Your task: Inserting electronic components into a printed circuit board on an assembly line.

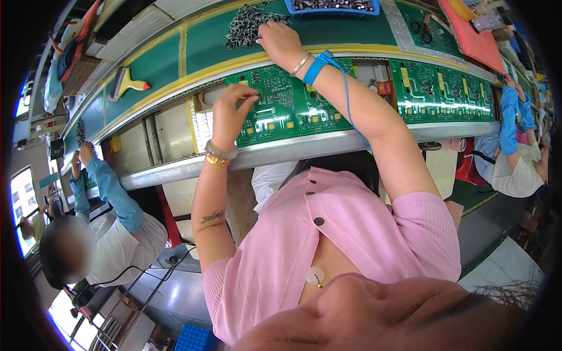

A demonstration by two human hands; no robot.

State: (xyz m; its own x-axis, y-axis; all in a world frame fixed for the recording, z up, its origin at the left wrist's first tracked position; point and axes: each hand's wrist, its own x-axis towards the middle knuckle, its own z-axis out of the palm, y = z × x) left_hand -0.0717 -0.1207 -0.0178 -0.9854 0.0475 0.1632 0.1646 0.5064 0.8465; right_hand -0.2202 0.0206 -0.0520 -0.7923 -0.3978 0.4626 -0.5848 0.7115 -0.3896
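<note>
My left hand [230, 116] hovers over the left part of a green circuit board [281, 105], thumb and forefinger pinched together. Whatever lies between those fingertips is too small to name. Farther off, my right hand [282, 45] reaches to the right edge of a pile of small dark-legged electronic components [249, 26] on the green bench top. Its fingers are bent and drawn together, and what they grip, if anything, is hidden. A blue wrist strap [316, 67] with a cord circles my right wrist.
Another green circuit board [442, 90] sits on the rail to the right. A blue tray [333, 6] of small parts stands at the back. A brush [126, 85] lies on the left, scissors [424, 28] far right. Co-workers in blue sleeves sit on both sides.
</note>
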